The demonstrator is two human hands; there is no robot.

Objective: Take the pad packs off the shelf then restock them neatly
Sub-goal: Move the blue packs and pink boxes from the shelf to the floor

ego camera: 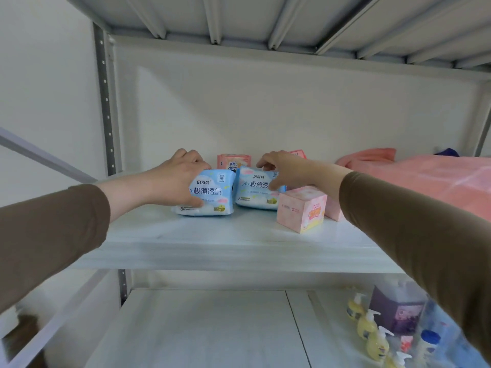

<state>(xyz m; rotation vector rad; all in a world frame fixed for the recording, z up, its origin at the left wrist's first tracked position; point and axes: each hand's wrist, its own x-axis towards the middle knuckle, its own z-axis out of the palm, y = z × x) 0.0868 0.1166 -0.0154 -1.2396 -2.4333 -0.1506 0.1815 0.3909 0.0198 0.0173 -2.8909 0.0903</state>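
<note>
Two light blue pad packs stand side by side on the white shelf (212, 243). My left hand (178, 176) grips the left blue pack (212, 195) from its top left, thumb on its front. My right hand (281, 168) grips the right blue pack (252, 192) at its top right corner. A pink pad pack (233, 161) stands upright behind them near the back wall. Another pink pack (299, 153) is mostly hidden behind my right hand. A pink box-shaped pack (301, 208) sits in front right, with one more pink pack (333, 209) partly hidden behind my right forearm.
Folded pink towels (425, 176) fill the right part of the shelf. The lower shelf (207, 328) holds several yellow pump bottles (369, 325), a purple jug (396, 306) and a blue-capped bottle (429, 341) at its right. A perforated metal upright (106, 107) stands at the left.
</note>
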